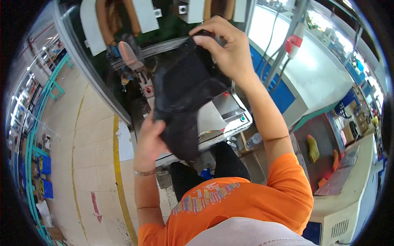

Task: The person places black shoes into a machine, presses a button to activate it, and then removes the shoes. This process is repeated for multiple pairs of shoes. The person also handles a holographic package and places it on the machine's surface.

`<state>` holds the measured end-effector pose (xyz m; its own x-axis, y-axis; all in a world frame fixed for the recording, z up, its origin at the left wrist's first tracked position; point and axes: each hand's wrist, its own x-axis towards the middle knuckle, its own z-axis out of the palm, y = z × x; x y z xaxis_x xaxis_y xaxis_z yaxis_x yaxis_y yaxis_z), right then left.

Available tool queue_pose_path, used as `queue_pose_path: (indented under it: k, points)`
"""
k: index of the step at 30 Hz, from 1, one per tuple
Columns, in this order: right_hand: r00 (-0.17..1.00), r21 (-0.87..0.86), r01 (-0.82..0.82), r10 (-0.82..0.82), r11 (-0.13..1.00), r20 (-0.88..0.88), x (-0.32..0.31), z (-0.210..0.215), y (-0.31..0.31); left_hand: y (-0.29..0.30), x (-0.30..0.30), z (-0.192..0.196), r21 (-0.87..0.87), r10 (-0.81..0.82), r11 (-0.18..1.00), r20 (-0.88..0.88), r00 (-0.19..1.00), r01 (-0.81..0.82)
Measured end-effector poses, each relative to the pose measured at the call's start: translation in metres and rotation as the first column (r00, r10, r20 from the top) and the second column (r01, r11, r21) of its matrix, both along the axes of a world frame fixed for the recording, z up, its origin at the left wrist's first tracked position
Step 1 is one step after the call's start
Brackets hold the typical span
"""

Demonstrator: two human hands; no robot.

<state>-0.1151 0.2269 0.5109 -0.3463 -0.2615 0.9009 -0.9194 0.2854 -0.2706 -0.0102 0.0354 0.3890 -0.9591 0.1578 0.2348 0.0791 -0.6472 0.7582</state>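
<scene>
The right hand [227, 43], raised, pinches the upper edge of a limp black piece [184, 78] between thumb and fingers. The piece hangs in front of the person, above the thighs and before the machine, spread between both hands. It looks like thin, supple sheeting, creased and faintly glossy, with a smooth, darker panel in its upper part and a rounded, drooping lower end. The left hand [150, 141], blurred, lies against its lower left edge; whether those fingers are closed on it cannot be told.

Behind the piece, a white machine panel [236, 125] with rounded corners carries a small, round green button [242, 119]. To the left, a smooth, rounded orange-pink form [129, 55] sits on a jointed metal bracket [145, 84]. Near the right forearm lies a clear plastic bottle [254, 140]. Farther right, a curved, yellowish, foot-shaped object [312, 148] rests on a dark, flat surface [303, 137].
</scene>
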Motion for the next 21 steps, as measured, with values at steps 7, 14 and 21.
queue_pose_path:
  k: [7,14,21]
  points:
    - [0.877,0.278,0.401,-0.454,0.873,0.16,0.075,-0.066,0.138,0.115,-0.032,-0.057,0.04,-0.32,0.943,0.381,0.868,0.33]
    - [0.333,0.715,0.315,-0.778,0.624,0.532,0.224,-0.176,0.171,0.226,-0.019,-0.152,0.122,-0.45,0.826,0.732,0.512,0.551]
    - [0.16,0.543,0.731,-0.878,0.413,0.451,0.224,-0.223,0.236,0.294,-0.021,-0.183,0.422,-0.73,0.575,0.652,0.206,0.702]
